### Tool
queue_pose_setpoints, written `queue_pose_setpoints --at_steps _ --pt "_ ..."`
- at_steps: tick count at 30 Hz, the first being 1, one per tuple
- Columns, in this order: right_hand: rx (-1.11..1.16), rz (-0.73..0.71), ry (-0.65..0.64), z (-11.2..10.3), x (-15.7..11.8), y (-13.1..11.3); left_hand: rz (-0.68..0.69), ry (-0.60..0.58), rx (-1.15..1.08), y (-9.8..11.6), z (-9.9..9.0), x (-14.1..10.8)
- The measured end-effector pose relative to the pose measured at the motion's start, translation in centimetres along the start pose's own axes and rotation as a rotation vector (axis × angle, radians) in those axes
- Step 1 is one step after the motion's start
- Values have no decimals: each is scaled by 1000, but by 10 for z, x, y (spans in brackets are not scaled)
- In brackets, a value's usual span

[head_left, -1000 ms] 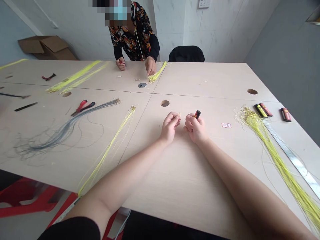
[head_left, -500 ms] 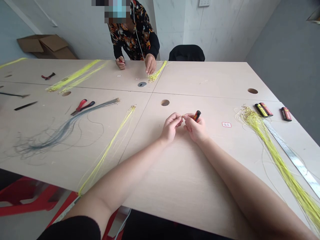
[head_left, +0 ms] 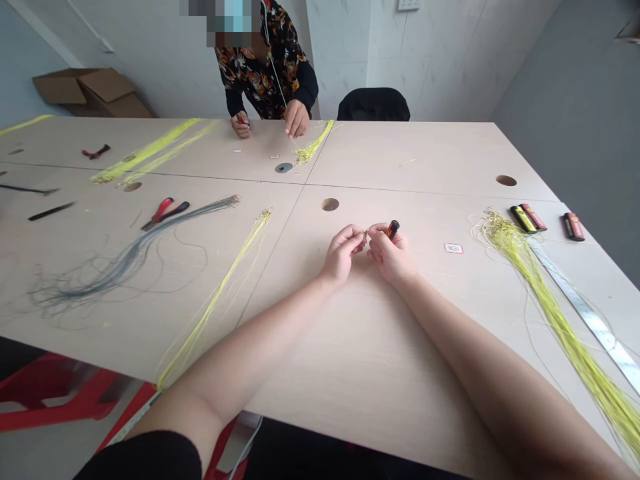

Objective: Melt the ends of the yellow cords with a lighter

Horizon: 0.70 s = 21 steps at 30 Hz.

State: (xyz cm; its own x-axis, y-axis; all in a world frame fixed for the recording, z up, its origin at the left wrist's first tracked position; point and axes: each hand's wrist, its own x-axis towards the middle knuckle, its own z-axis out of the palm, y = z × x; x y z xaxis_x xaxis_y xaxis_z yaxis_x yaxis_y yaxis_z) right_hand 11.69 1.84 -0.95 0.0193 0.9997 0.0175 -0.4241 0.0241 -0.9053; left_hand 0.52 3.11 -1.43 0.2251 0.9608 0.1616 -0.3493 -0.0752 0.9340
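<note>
left fingers pinching a tiny gold wire end | right fingers clenched on a black-and-red plastic cylinder just beside it | long yellow wire bundle well right on pale wood worktop, lots left, tbh

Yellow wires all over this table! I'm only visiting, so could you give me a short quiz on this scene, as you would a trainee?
1. Which hand holds the small black-and-red object? A: the left hand; B: the right hand; C: neither.
2. True or false: the steel ruler lies beside the yellow wire bundle.
3. Fill in the blank: the pliers near the grey wire bundle have one black handle and one ____ handle.

Key: 1. B; 2. True; 3. red.
</note>
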Motion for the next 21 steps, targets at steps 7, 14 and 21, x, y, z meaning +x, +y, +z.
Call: queue_pose_setpoints --at_steps 7,14,21 --pt "-55 -51 62 3 -1 -1 9 -10 5 -2 -1 0" --pt "-37 -43 35 1 1 1 2 7 19 -2 0 0" --pt "-24 -29 22 0 1 2 -2 1 24 -2 0 -1"
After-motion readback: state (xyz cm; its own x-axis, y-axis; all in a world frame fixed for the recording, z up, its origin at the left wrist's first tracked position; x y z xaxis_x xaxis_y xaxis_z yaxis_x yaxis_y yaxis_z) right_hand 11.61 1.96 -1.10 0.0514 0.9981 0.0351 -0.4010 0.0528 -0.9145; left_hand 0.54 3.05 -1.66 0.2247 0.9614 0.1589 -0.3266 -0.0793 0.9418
